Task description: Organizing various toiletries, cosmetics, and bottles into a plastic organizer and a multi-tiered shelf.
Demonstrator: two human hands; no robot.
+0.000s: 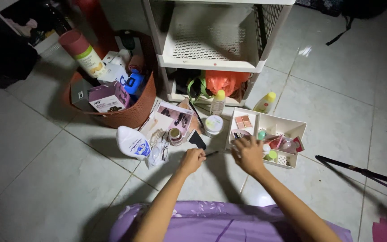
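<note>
We're crouched over the pale tiled floor (337,112), our left hand (192,160) pinched shut on a thin black make-up pencil (211,153), its tip poking out to the right of our fingers so it's ready to drop in. Our right hand (248,153) rests on the near edge of the white divided plastic organiser tray (292,125), fingers loosely curled, gripping nothing we can make out — steadying it, seemingly. The pencil sits between both hands, just short of the tray. A brown woven plastic basket (131,114) of boxes sits well left.
</note>
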